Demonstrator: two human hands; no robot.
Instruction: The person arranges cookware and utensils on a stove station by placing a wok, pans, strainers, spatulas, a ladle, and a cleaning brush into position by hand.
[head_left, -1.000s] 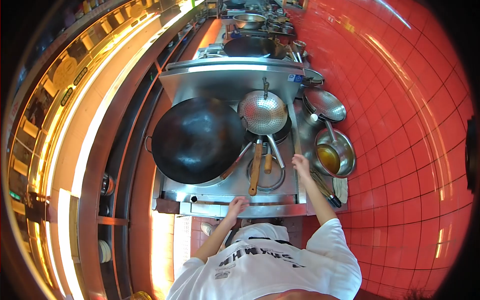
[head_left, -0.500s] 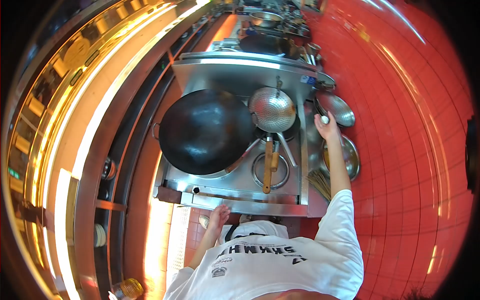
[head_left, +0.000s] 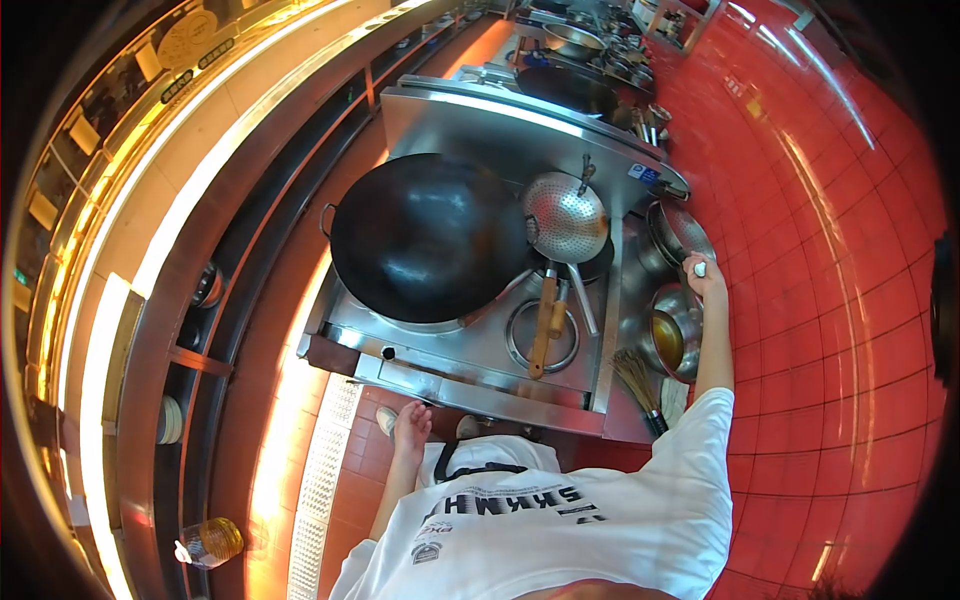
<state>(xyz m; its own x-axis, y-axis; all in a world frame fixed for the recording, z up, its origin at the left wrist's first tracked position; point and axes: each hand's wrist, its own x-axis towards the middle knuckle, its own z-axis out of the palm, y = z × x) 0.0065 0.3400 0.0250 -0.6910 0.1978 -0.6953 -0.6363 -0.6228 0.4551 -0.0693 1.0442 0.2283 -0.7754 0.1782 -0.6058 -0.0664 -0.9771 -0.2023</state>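
right hand (head_left: 703, 277) fist grips white-tipped ladle handle (head_left: 699, 268), bowl hidden | left hand (head_left: 412, 424) fingers loose, empty | round steel oil bowl (head_left: 673, 340) right of frame

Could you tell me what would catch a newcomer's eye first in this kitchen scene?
The big black wok fills the steel stove's left side, with a perforated steel strainer just to its right. Further right, the right hand grips a white-tipped handle above a steel bowl of amber liquid, against bright red floor tiles.
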